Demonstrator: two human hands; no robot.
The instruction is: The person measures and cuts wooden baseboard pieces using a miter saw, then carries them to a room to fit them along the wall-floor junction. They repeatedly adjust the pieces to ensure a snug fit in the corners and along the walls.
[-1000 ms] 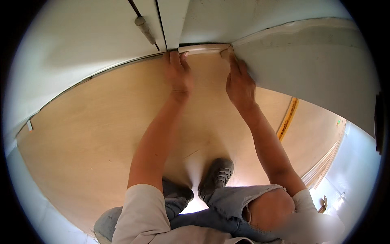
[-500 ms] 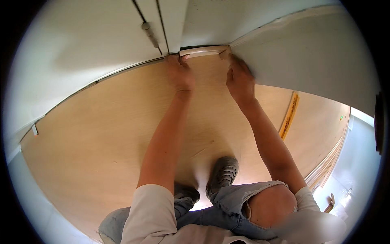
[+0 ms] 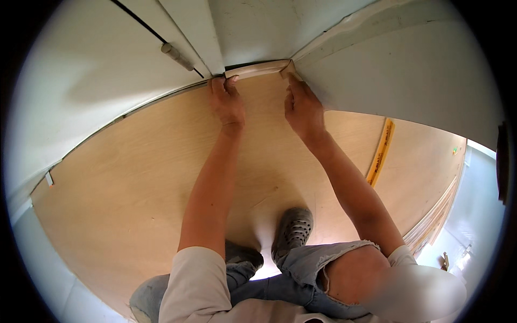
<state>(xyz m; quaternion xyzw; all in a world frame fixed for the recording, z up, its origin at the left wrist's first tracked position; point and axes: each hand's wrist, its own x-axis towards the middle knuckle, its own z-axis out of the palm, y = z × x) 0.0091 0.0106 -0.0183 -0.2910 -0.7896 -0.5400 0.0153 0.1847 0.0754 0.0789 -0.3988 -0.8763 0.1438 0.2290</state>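
A pale narrow strip (image 3: 254,69) lies along the back edge of the plywood board (image 3: 161,172), in a recess between white panels. My left hand (image 3: 224,99) touches the strip's left end beside the white panel, fingers curled and closed on something I cannot make out. My right hand (image 3: 306,111) is at the other end, fingers closed on a small tan piece (image 3: 287,71) in the corner against the right panel.
A dark rod with a pale cylinder (image 3: 175,54) runs down the left panel. A yellow printed strip (image 3: 379,153) lies on the board at right, near several stacked thin strips (image 3: 428,215). My grey shoe (image 3: 292,229) stands on the board.
The view has shifted slightly, so the rod slants more and the recess sits a little further left. Both hands stay at the strip's ends, with only small finger movements.
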